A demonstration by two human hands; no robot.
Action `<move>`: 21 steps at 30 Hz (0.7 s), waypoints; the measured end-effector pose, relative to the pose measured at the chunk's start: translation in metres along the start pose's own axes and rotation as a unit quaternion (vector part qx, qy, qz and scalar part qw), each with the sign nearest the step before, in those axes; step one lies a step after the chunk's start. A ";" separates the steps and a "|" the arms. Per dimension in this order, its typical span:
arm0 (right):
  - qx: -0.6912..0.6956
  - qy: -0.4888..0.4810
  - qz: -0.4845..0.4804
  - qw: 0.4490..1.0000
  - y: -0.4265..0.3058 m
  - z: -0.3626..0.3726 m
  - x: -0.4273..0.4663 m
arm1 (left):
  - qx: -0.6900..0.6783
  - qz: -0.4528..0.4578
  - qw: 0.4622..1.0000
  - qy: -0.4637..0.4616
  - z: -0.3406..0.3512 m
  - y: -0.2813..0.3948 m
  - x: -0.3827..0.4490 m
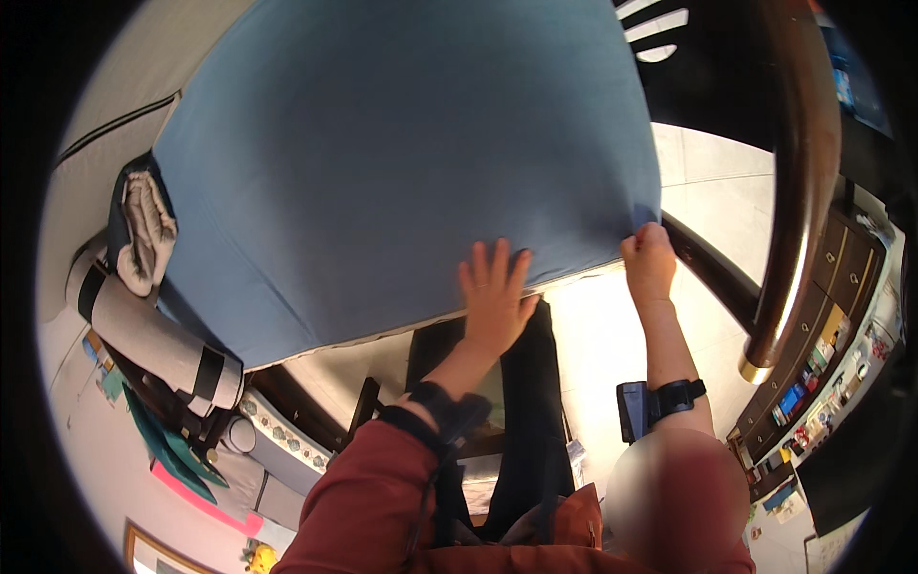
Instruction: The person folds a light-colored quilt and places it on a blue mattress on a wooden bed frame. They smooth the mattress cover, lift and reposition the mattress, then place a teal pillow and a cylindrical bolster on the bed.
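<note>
A large blue cloth (401,158) spreads before me, with a pale edge along its near side. My left hand (495,305) rests near that edge, fingers apart and palm down, with its thumb by the rim. At the cloth's near right corner, my right hand (650,264) pinches the fabric between thumb and curled fingers. Small creases show in the blue fabric close to that grip. What lies beneath the cloth is mostly hidden. Each forearm wears a black strap, and a dark box-shaped device (633,411) sits on the right one.
A curved dark wooden rail (796,194) with a brass-coloured tip stands to the right. Beyond it is a drawer cabinet (825,273). At left lie a grey roll with black bands (158,330) and a folded dark cloth with pale lining (143,222). Pale floor (588,344) shows below.
</note>
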State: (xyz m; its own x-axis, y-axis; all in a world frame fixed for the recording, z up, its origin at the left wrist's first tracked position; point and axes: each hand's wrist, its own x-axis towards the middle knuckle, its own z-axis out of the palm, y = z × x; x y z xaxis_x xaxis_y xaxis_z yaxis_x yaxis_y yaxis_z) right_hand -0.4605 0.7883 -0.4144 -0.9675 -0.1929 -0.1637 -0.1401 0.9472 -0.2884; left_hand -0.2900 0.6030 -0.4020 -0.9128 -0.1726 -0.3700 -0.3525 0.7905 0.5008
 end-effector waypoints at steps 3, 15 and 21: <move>0.043 0.021 0.060 0.997 -0.003 0.006 -0.005 | -0.043 0.040 0.998 0.005 0.006 0.019 0.005; 0.023 0.000 -0.251 0.968 -0.110 -0.009 0.003 | 0.015 -0.430 0.848 0.308 -0.096 -0.144 -0.050; -0.005 0.140 -0.331 0.933 -0.197 0.047 0.136 | 0.075 -0.367 0.904 0.206 -0.038 -0.116 -0.007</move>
State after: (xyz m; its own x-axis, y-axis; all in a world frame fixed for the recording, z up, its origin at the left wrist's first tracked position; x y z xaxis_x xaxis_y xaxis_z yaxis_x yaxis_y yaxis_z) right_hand -0.5545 0.5634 -0.4240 -0.6846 -0.6642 0.3003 -0.7278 0.6460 -0.2301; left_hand -0.2505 0.4898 -0.4280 -0.4554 -0.8624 -0.2211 -0.8903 0.4404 0.1160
